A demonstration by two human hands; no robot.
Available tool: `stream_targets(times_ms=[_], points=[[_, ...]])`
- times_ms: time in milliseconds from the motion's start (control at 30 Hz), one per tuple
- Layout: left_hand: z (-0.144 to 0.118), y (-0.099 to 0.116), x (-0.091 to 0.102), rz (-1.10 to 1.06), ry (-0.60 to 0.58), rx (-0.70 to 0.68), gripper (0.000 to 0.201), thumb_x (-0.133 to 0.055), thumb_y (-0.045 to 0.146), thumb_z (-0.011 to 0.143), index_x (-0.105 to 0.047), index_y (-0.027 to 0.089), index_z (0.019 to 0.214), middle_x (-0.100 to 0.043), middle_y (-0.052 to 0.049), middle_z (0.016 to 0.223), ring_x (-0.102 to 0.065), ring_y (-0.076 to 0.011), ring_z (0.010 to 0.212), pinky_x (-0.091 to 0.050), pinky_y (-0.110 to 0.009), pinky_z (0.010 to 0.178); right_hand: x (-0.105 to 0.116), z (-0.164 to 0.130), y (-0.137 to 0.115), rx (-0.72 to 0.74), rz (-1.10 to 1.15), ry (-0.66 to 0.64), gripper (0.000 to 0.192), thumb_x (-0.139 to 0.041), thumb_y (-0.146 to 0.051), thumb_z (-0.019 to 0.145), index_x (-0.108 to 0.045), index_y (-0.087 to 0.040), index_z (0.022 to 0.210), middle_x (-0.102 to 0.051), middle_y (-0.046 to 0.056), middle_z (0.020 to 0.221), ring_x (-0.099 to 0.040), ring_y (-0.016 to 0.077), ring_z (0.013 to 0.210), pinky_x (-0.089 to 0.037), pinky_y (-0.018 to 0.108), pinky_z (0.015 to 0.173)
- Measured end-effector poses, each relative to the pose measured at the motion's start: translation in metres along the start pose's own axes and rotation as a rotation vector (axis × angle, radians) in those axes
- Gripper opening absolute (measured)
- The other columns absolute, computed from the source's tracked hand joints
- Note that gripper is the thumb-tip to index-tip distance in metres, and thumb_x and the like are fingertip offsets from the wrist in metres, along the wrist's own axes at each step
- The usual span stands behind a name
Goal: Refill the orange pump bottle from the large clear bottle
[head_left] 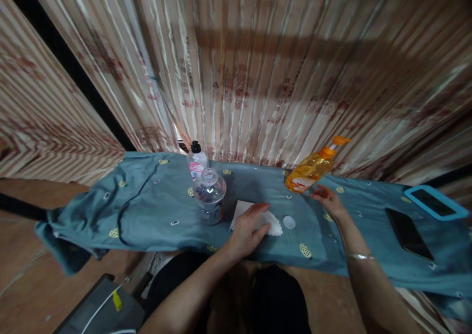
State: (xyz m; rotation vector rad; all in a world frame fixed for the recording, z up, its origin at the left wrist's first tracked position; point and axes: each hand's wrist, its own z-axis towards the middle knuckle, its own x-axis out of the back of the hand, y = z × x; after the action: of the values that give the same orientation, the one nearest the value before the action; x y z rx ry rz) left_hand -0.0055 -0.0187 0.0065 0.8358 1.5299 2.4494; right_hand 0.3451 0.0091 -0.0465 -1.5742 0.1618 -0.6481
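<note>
My left hand (249,229) lies over a folded white tissue (274,224), fingers apart and loosely spread. Just to the right of the tissue is a small round white lid (289,222). My right hand (328,200) is beside an orange pump bottle (309,171), fingers parted and slightly curled; I cannot tell whether a fingertip touches it. The bottle stands at the back of the cloth and appears tilted right in this view. Left of the tissue, a clear uncapped plastic bottle (210,201) stands in front of a black-capped bottle (196,163) with a pink label.
A blue-green patterned cloth (155,221) covers the narrow bench. At the right lie a black phone (408,233) and a blue-framed tablet (437,202). Behind rises a striped curtain (250,78). A grey box (106,307) with a white cable sits low at left.
</note>
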Motion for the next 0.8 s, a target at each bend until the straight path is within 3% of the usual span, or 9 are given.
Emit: stream_targets(times_ms=[100,233,333,433,500,633,733,800], points=[[-0.005,0.018,0.009,0.049,0.046,-0.107,0.034,-0.056,0.026,0.085,-0.057,0.020,0.118,-0.066,-0.009,0.113,-0.062,-0.0207,0.106,-0.051,-0.038,0.095,-0.005,-0.055,0.012,-0.014,0.009,0.098,0.029,-0.060,-0.031,0.089,-0.057,-0.019,0.115,-0.062,0.007,0.114,-0.063,0.0220,0.094,-0.054,0.043,0.079],[-0.017,0.061,0.046,0.112,0.187,-0.296,0.026,-0.056,0.024,0.087,-0.059,0.018,0.112,-0.068,-0.007,0.097,-0.064,-0.0163,0.090,-0.055,-0.029,0.081,-0.021,-0.120,0.007,0.061,0.033,0.122,0.027,-0.060,-0.034,0.089,-0.058,-0.020,0.112,-0.064,0.006,0.109,-0.063,0.0225,0.094,-0.053,0.045,0.081],[-0.026,0.085,0.082,0.142,0.401,-0.363,0.029,-0.061,0.019,0.084,-0.058,0.020,0.112,-0.067,-0.003,0.093,-0.063,-0.0133,0.086,-0.053,-0.026,0.080,-0.041,-0.140,-0.025,0.172,0.030,0.066,0.035,-0.064,-0.036,0.086,-0.056,-0.020,0.116,-0.064,0.006,0.109,-0.062,0.0249,0.099,-0.048,0.051,0.090],[-0.028,0.089,0.099,0.135,0.608,-0.340,0.028,-0.062,0.018,0.083,-0.059,0.020,0.110,-0.065,-0.002,0.092,-0.061,-0.0119,0.082,-0.052,-0.024,0.077,-0.074,-0.128,-0.079,0.315,0.016,-0.084,0.038,-0.064,-0.036,0.086,-0.054,-0.021,0.120,-0.063,0.009,0.115,-0.062,0.0259,0.104,-0.044,0.051,0.095],[-0.026,0.081,0.093,0.141,0.560,-0.311,0.019,-0.060,0.020,0.084,-0.062,0.019,0.103,-0.065,-0.002,0.084,-0.061,-0.0110,0.074,-0.051,-0.023,0.071,-0.106,-0.108,-0.120,0.427,0.007,-0.193,0.040,-0.063,-0.034,0.086,-0.053,-0.020,0.122,-0.063,0.008,0.117,-0.061,0.0260,0.106,-0.046,0.051,0.094],[-0.022,0.048,0.050,0.092,0.180,-0.196,0.018,-0.052,0.027,0.089,-0.067,0.017,0.084,-0.068,-0.004,0.075,-0.062,-0.0120,0.068,-0.049,-0.022,0.066,-0.187,-0.055,-0.184,0.593,-0.051,-0.449,0.032,-0.062,-0.031,0.089,-0.057,-0.019,0.118,-0.064,0.007,0.115,-0.063,0.0243,0.102,-0.050,0.048,0.088],[-0.022,0.019,0.021,0.058,-0.010,-0.075,0.020,-0.052,0.023,0.088,-0.068,0.015,0.080,-0.070,-0.006,0.076,-0.064,-0.0138,0.071,-0.049,-0.022,0.068,-0.246,-0.021,-0.211,0.647,-0.132,-0.575,0.032,-0.062,-0.031,0.088,-0.057,-0.019,0.117,-0.062,0.008,0.119,-0.061,0.0249,0.104,-0.050,0.049,0.088],[-0.022,0.005,0.013,0.075,-0.083,-0.009,0.018,-0.052,0.021,0.086,-0.068,0.015,0.080,-0.070,-0.006,0.077,-0.063,-0.0144,0.071,-0.048,-0.022,0.067,-0.278,-0.005,-0.218,0.657,-0.167,-0.645,0.033,-0.062,-0.032,0.088,-0.056,-0.019,0.119,-0.060,0.008,0.122,-0.061,0.0254,0.105,-0.050,0.049,0.088]])
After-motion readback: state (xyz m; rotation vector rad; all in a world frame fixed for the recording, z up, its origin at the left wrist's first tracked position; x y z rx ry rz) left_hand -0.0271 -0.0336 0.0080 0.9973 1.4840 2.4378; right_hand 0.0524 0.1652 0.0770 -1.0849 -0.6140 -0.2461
